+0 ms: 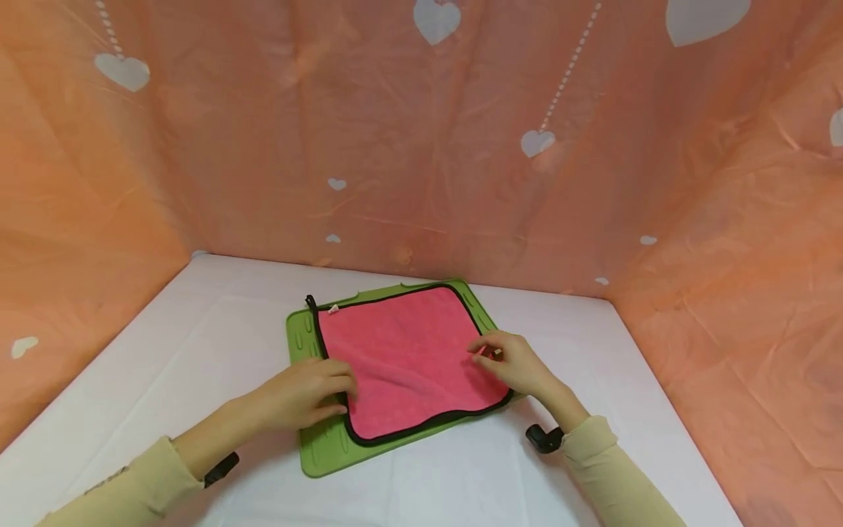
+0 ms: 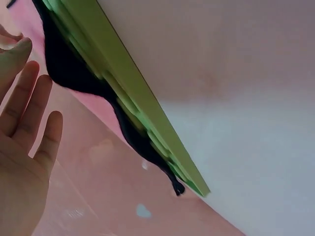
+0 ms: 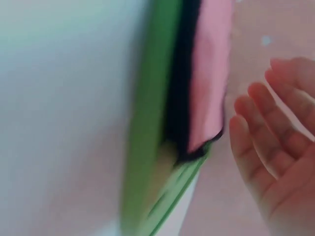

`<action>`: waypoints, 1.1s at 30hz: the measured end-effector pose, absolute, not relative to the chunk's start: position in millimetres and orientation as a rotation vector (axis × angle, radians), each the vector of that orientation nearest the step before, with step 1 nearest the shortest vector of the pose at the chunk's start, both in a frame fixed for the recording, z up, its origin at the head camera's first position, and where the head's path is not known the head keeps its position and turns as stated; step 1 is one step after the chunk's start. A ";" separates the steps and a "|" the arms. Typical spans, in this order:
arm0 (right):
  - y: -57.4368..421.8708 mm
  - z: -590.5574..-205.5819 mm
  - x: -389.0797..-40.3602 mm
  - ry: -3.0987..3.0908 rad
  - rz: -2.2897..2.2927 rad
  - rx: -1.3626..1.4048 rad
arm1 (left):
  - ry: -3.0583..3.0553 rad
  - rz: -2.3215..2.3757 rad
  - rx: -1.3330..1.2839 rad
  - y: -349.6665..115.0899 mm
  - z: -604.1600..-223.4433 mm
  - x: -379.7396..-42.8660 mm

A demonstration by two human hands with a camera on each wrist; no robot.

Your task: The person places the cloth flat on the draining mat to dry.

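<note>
A pink cloth (image 1: 402,351) with a black border lies spread over a green ridged mat (image 1: 323,454) in the head view. The mat shows along the left, front and right sides of the cloth. At the cloth's left edge is my left hand (image 1: 309,395), its fingers loosely bent over the border. My right hand (image 1: 516,362) hovers by the right edge, thumb and fingers apart. Both wrist views show relaxed fingers beside the cloth, with nothing gripped in the left hand (image 2: 27,142) or the right hand (image 3: 283,152). A black loop (image 1: 310,301) sticks out at the cloth's back left corner.
Under the mat is a white table surface (image 1: 224,329). Orange sheeting (image 1: 395,146) with white hearts hangs behind the table and along both sides. A small white tag (image 1: 334,309) is on the cloth near its back left corner.
</note>
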State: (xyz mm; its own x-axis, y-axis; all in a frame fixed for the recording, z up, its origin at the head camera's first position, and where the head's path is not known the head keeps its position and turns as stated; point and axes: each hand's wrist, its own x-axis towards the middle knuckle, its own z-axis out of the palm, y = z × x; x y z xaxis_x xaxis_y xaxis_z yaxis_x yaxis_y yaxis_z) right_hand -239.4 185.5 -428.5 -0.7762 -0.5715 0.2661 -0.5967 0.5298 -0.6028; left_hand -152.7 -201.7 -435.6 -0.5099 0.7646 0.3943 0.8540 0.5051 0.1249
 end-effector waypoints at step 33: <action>219.7 -445.5 -261.2 -2.929 0.882 0.864 | -2.574 -0.402 -1.546 -173.7 -440.9 -127.7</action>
State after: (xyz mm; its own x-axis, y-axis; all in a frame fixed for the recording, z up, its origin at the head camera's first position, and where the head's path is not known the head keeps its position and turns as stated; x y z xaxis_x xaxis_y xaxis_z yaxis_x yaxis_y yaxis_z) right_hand -261.2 219.7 -445.5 -0.8517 -0.5108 0.1166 -0.4902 0.6984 -0.5214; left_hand -127.7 -173.7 -440.9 -0.4745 0.8497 0.2300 0.8793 0.4456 0.1681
